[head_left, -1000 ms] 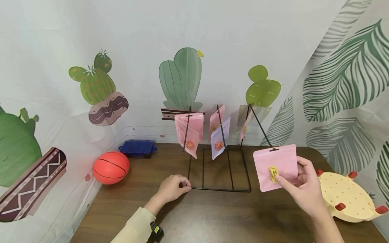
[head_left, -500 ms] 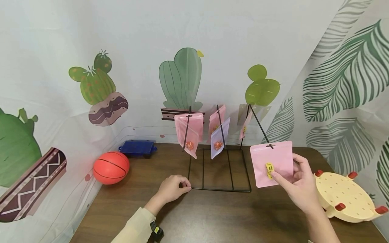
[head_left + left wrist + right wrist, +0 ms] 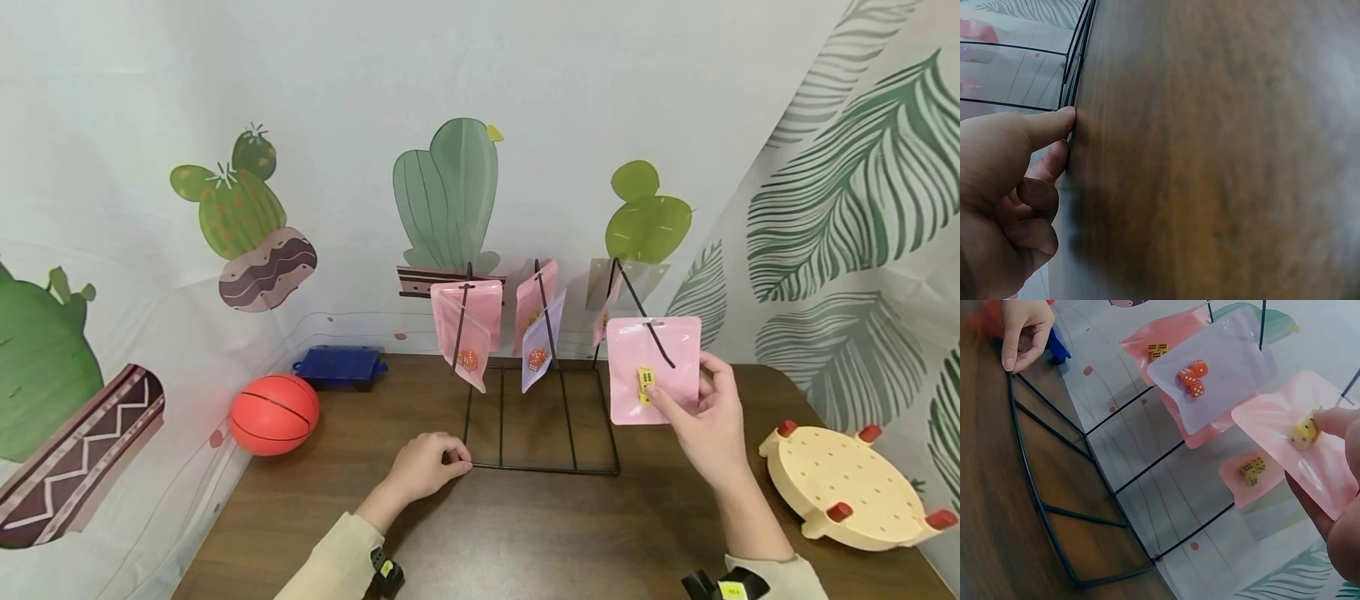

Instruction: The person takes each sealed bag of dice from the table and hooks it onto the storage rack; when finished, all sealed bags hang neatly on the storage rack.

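A black wire rack [image 3: 540,471] stands on the brown table, with slanting hook arms at the top. My left hand [image 3: 427,465] pinches the front left corner of its base; the left wrist view shows thumb and finger on the wire. My right hand [image 3: 708,417] pinches a pink pouch [image 3: 626,342] by its right side, thumb near the yellow dice [image 3: 1304,434] inside. The right hook arm [image 3: 636,298] passes through the pouch's top slot, its tip in front of the pouch. Pink pouches [image 3: 487,312] and a lilac pouch [image 3: 1235,369] with orange dice hang on the rack.
A red toy basketball [image 3: 274,414] and a blue plastic object [image 3: 340,367] sit at the table's left. On the right lies a round cream board [image 3: 847,483] with red-tipped legs upward. A cactus-print cloth [image 3: 570,100] hangs behind.
My right hand has moved left and up, carrying the pink pouch from the hook arm's tip farther along the arm. The left hand has stayed on the rack's corner.
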Available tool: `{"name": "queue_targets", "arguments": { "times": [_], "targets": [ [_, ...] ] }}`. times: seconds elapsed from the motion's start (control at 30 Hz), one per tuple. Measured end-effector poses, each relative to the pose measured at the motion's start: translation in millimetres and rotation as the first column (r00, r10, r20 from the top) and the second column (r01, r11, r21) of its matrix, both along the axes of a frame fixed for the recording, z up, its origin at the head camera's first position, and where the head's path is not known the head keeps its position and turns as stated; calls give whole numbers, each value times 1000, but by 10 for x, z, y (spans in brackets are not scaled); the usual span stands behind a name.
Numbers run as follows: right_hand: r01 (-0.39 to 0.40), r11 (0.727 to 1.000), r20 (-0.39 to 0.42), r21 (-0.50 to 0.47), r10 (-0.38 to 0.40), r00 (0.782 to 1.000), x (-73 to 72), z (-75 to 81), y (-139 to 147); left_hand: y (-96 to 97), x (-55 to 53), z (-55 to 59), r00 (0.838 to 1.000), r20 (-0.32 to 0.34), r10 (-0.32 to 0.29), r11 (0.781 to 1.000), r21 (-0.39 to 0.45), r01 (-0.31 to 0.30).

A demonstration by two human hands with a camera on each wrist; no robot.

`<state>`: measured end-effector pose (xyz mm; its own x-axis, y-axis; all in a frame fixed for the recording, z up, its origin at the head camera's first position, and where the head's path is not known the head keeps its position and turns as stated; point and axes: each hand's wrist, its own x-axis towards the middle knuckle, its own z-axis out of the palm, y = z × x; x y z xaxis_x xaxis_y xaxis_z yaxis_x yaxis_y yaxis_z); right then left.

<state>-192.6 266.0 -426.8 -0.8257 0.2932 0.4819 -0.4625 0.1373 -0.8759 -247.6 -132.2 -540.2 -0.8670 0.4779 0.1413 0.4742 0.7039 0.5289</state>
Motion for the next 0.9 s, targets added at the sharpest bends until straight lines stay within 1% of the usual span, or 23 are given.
{"name": "queue_targets", "arguments": {
  "times": [0.1, 0.27, 0.33, 0.43, 0.57, 0.77, 0.83, 0.9],
  "targets": [
    [24, 999, 17, -21, -24, 1000, -105, -2, -28, 1, 2, 4, 1000, 1, 0, 1000, 3, 0],
    [14, 998, 18, -62, -13, 1000, -281, -2, -61, 2, 0, 3, 1000, -1, 1, 1000, 5, -1],
    [7, 998, 10, -66, -6, 1000, -349, -3, -67, 1, 0, 0, 1000, -5, -1, 1000, 7, 1],
    [17, 998, 8, -57, -16, 1000, -433, -9, -70, 3, 2, -6, 1000, -9, -2, 1000, 9, 2],
    [46, 999, 18, -17, -46, 999, -499, -29, -68, 9, 1, -13, 1000, -6, 0, 1000, 13, 0],
    [59, 998, 19, 28, -59, 998, -569, -115, -9, 7, -9, -12, 1000, 1, -1, 1000, 14, 1],
    [50, 999, 11, 20, -50, 999, -586, -166, 28, 5, -15, -10, 1000, 2, -1, 1000, 10, 0],
    [34, 999, 6, -8, -34, 999, -592, -217, 61, 0, -13, -9, 1000, 9, 1, 1000, 7, -1]
  ]
}}
